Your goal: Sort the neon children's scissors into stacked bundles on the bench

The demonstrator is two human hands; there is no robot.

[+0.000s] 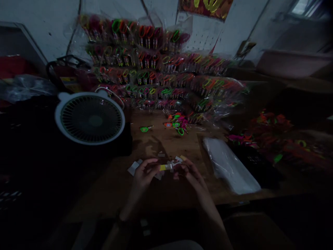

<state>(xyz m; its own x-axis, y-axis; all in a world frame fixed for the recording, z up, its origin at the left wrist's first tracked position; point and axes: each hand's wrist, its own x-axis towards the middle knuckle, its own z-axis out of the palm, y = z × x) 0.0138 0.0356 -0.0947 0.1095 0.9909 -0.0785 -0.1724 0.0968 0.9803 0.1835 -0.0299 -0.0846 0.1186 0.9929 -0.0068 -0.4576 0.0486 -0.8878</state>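
My left hand is closed on the yellow end of a small yellow and whitish piece, which lies level between my hands. Close by on the right, my right hand has its fingers bent together near the piece's whitish end; what they pinch is too small and dark to make out. Beneath and around my hands, small pale paper pieces are scattered on the wooden table. Farther back lie one green trinket and a small pile of colourful trinkets.
A round fan stands at the left. Bagged colourful trinkets are stacked against the wall. A stack of clear plastic bags lies at the right, with a heap of orange and pink trinkets beyond it.
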